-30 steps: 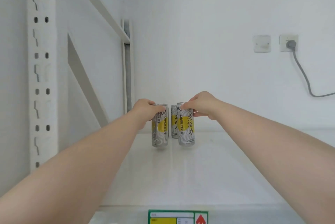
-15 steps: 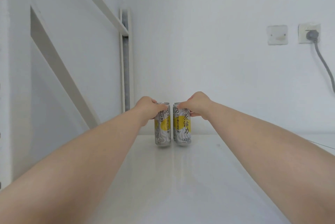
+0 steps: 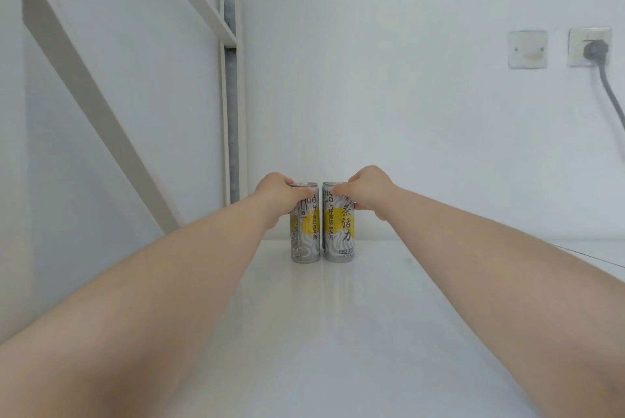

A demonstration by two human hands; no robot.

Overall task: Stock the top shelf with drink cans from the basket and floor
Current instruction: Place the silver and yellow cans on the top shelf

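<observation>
You are standing the left can (image 3: 304, 225) and the right can (image 3: 339, 228) upright on the top shelf (image 3: 338, 333), close to its back edge and toward its left rear corner. They are sitting side by side with only a sliver between them. Your left hand (image 3: 275, 189) is curling over the top of the left can and your right hand (image 3: 367, 186) is clamping round the upper part of the right can. Both bases appear to be resting on the shelf, though the glare is making that hard to confirm. You seem to be finishing the placing step. Next you will be letting go of both cans without tipping them, then going back for more. The upright post (image 3: 231, 113) is rising just behind the cans, and the wall socket (image 3: 590, 47) is sitting well off to the right.
</observation>
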